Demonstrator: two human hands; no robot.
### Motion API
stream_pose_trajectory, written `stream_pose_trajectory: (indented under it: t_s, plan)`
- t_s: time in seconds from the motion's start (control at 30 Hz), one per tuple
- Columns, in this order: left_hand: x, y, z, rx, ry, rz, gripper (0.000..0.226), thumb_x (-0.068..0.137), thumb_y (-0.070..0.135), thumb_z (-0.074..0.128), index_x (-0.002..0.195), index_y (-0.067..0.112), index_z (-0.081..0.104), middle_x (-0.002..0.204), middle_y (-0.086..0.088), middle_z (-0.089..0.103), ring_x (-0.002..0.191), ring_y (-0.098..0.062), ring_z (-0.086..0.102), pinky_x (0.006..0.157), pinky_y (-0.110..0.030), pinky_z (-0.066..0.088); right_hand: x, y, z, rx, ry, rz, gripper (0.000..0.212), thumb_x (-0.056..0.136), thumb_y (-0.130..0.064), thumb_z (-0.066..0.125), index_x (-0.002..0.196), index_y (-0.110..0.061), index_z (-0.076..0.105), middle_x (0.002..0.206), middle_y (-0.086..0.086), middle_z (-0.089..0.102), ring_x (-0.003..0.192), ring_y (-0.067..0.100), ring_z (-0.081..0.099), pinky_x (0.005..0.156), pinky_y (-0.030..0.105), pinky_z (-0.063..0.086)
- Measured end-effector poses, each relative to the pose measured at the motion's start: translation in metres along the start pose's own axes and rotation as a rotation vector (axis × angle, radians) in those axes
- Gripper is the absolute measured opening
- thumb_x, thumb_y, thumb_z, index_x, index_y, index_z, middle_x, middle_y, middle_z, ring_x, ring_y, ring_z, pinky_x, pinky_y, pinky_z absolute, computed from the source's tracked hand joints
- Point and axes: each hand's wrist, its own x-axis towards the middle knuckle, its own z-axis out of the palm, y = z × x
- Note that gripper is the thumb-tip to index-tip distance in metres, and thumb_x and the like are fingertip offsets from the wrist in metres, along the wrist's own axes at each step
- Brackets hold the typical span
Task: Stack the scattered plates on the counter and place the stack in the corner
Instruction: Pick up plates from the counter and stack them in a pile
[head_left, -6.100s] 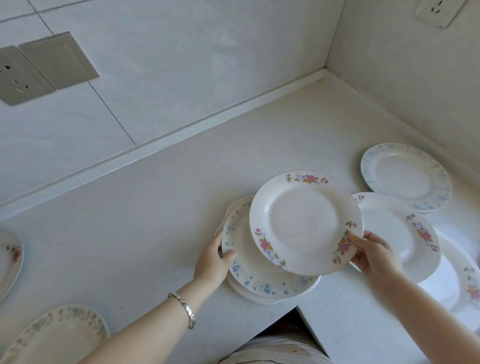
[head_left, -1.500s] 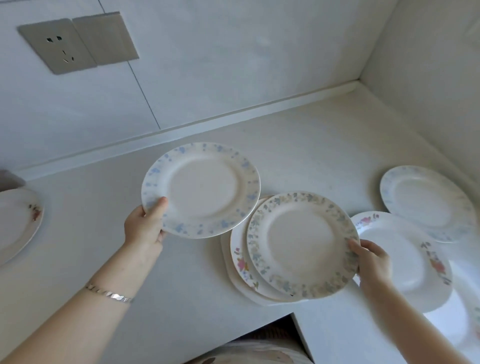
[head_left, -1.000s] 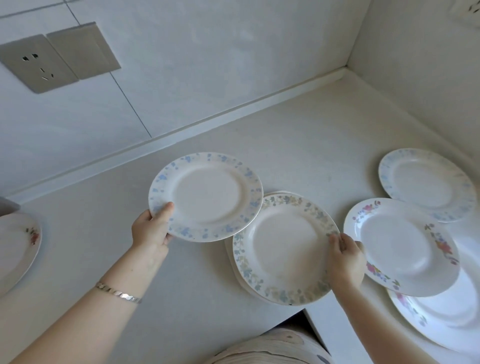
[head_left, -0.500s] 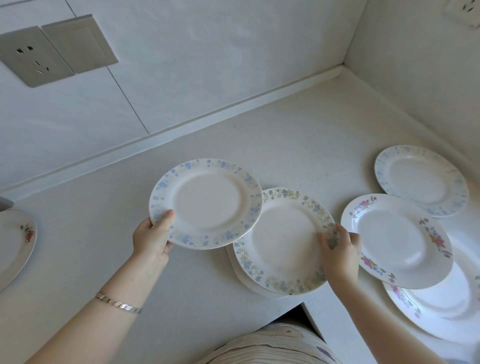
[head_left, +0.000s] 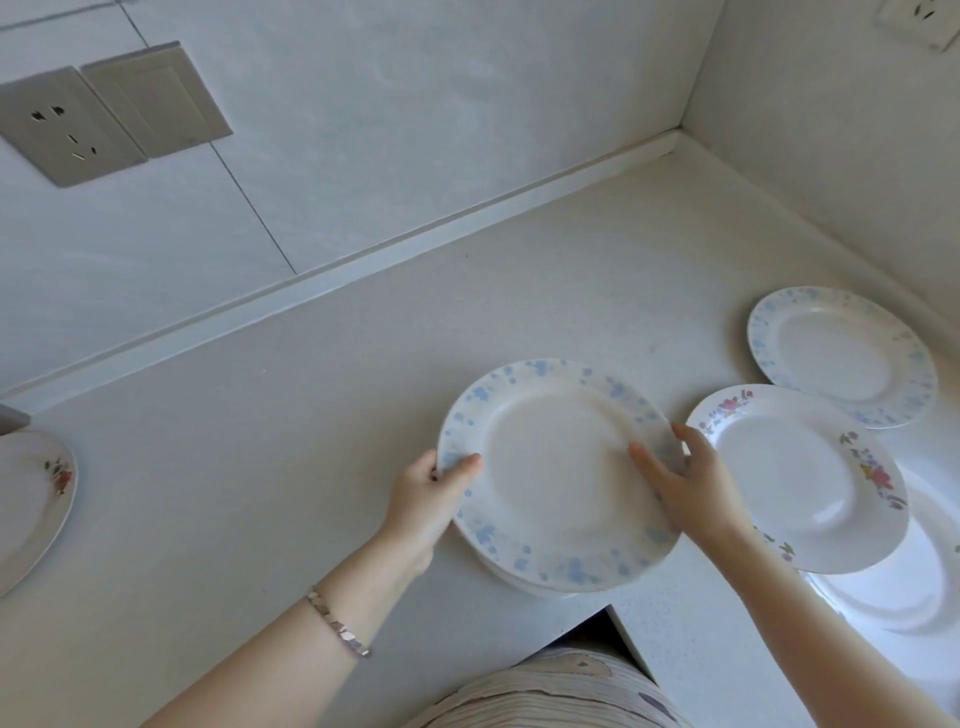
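Observation:
A blue-flowered plate (head_left: 550, 467) now lies on top of the stack (head_left: 519, 581) at the counter's inner front edge. My left hand (head_left: 428, 486) grips its left rim, thumb on top. My right hand (head_left: 680, 480) holds its right rim, thumb over the plate and fingers at the edge. To the right lie a pink-flowered plate (head_left: 795, 478), another blue-flowered plate (head_left: 841, 356) behind it, and a larger white plate (head_left: 914, 582) partly under the pink one. One more flowered plate (head_left: 31, 499) sits at the far left edge.
The white counter (head_left: 260, 441) runs along a tiled wall to the corner (head_left: 675, 140) at the back right. Grey sockets (head_left: 104, 111) are on the wall. The counter's front edge steps inward by my striped clothing (head_left: 545, 691).
My left hand carried the blue-flowered plate rightward and lowered it onto the stack, covering the green-flowered plate. My right hand moved from that plate's rim to the new top plate's rim.

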Motion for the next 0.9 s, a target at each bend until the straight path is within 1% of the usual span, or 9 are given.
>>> stream_pose_trajectory:
  t_s: [0.1, 0.17, 0.23, 0.33, 0.6, 0.7, 0.8, 0.83, 0.9]
  plan:
    - [0.003, -0.005, 0.007, 0.435, -0.068, 0.129, 0.015, 0.081, 0.029, 0.068, 0.073, 0.017, 0.064, 0.069, 0.002, 0.066, 0.072, -0.018, 0.063, 0.064, -0.027, 0.046, -0.008, 0.024, -0.005, -0.05, 0.036, 0.046, 0.059, 0.082, -0.043, 0.062, 0.134, -0.022, 0.042, 0.113, 0.011, 0.065, 0.089, 0.026, 0.059, 0.075, 0.034, 0.049]
    - [0.006, -0.006, 0.009, 0.683, -0.101, 0.159, 0.032, 0.078, 0.044, 0.066, 0.078, 0.012, 0.066, 0.072, 0.001, 0.068, 0.071, -0.018, 0.065, 0.061, -0.027, 0.044, -0.012, 0.035, -0.006, -0.053, 0.049, 0.06, 0.06, 0.083, -0.043, 0.062, 0.135, -0.023, 0.04, 0.113, 0.013, 0.064, 0.086, 0.025, 0.055, 0.069, 0.031, 0.044]
    - [0.009, -0.008, 0.011, 0.867, -0.12, 0.158, 0.043, 0.078, 0.054, 0.06, 0.086, 0.012, 0.068, 0.081, -0.001, 0.072, 0.078, -0.021, 0.068, 0.063, -0.027, 0.045, -0.014, 0.041, -0.005, -0.082, 0.055, 0.065, 0.061, 0.083, -0.044, 0.061, 0.136, -0.023, 0.039, 0.115, 0.011, 0.063, 0.092, 0.028, 0.057, 0.07, 0.033, 0.045]
    - [0.012, -0.009, 0.012, 1.077, -0.165, 0.174, 0.048, 0.081, 0.058, 0.054, 0.092, 0.013, 0.069, 0.09, -0.003, 0.073, 0.085, -0.023, 0.068, 0.069, -0.029, 0.049, -0.012, 0.048, -0.001, -0.177, 0.047, 0.064, 0.061, 0.084, -0.045, 0.058, 0.137, -0.022, 0.038, 0.114, 0.01, 0.064, 0.105, 0.033, 0.059, 0.076, 0.039, 0.05]
    - [0.016, -0.001, 0.014, 1.386, -0.125, 0.179, 0.058, 0.086, 0.062, 0.042, 0.102, 0.009, 0.063, 0.104, -0.009, 0.069, 0.097, -0.029, 0.064, 0.069, -0.028, 0.043, -0.004, 0.046, 0.001, -0.381, 0.079, 0.027, 0.06, 0.086, -0.052, 0.05, 0.138, -0.025, 0.037, 0.105, 0.006, 0.068, 0.1, 0.029, 0.061, 0.068, 0.03, 0.04]
    - [0.015, -0.004, 0.013, 1.303, -0.047, 0.199, 0.054, 0.089, 0.054, 0.044, 0.114, 0.008, 0.052, 0.115, -0.012, 0.062, 0.107, -0.031, 0.059, 0.079, -0.031, 0.045, 0.003, 0.043, 0.005, -0.356, 0.079, -0.015, 0.054, 0.087, -0.045, 0.052, 0.133, -0.018, 0.046, 0.113, 0.007, 0.056, 0.104, 0.027, 0.055, 0.075, 0.032, 0.044]
    - [0.01, -0.014, 0.016, 0.832, -0.11, 0.199, 0.052, 0.089, 0.034, 0.055, 0.129, 0.006, 0.038, 0.127, -0.006, 0.045, 0.125, -0.027, 0.043, 0.095, -0.027, 0.036, 0.006, 0.042, 0.016, -0.145, 0.056, 0.01, 0.053, 0.088, -0.029, 0.052, 0.137, -0.011, 0.041, 0.134, 0.013, 0.04, 0.128, 0.029, 0.036, 0.101, 0.042, 0.037]
    - [0.007, -0.015, 0.017, 0.65, -0.148, 0.179, 0.056, 0.09, 0.029, 0.055, 0.136, 0.008, 0.032, 0.131, 0.002, 0.038, 0.133, -0.023, 0.035, 0.1, -0.023, 0.031, 0.007, 0.041, 0.02, -0.057, 0.038, 0.037, 0.056, 0.087, -0.026, 0.049, 0.14, -0.012, 0.037, 0.139, 0.014, 0.037, 0.131, 0.03, 0.032, 0.105, 0.045, 0.034]
    - [0.0, -0.016, 0.022, 0.41, -0.22, 0.075, 0.068, 0.095, 0.028, 0.047, 0.149, 0.011, 0.008, 0.14, 0.01, 0.024, 0.144, -0.013, 0.015, 0.108, -0.019, 0.017, 0.006, 0.036, 0.026, 0.116, 0.028, 0.091, 0.06, 0.087, -0.023, 0.045, 0.145, -0.016, 0.029, 0.145, 0.011, 0.034, 0.134, 0.029, 0.033, 0.107, 0.045, 0.033]
